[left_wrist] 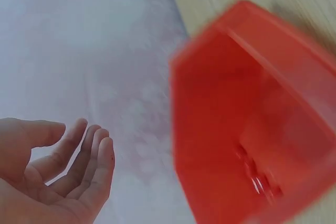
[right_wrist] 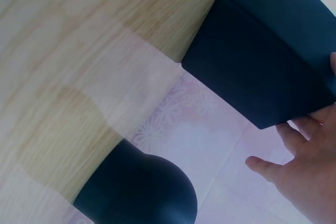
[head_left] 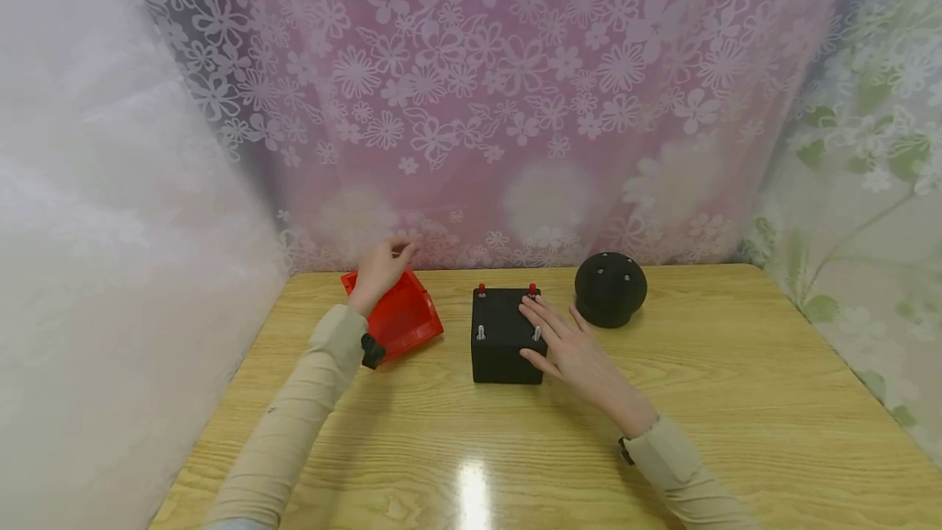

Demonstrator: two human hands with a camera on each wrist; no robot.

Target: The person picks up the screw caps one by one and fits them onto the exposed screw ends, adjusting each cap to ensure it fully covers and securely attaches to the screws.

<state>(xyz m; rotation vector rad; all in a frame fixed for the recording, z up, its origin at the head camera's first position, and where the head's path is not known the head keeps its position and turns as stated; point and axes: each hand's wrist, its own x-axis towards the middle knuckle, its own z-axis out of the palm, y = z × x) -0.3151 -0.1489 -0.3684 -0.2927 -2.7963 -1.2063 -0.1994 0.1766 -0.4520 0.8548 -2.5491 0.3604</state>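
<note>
My left hand (head_left: 383, 270) hovers over the red bin (head_left: 401, 321), its fingers loosely bent. In the left wrist view, the left hand (left_wrist: 63, 177) shows a gap between thumb and fingertips, with nothing held. Small red and shiny pieces (left_wrist: 257, 182) lie blurred inside the bin. My right hand (head_left: 577, 354) rests against the right side of a black block (head_left: 508, 362), fingers spread over its top edge. Two bare metal bolts stick up from the block's near corners, one being the left bolt (head_left: 482, 333). Red caps top its two far posts, among them the left cap (head_left: 482, 289).
A black rounded piece (head_left: 611, 289) with small metal studs on top stands behind and right of the block. The wooden table (head_left: 412, 448) ends at a pink flowered curtain (head_left: 471, 105). Pale curtains hang on both sides.
</note>
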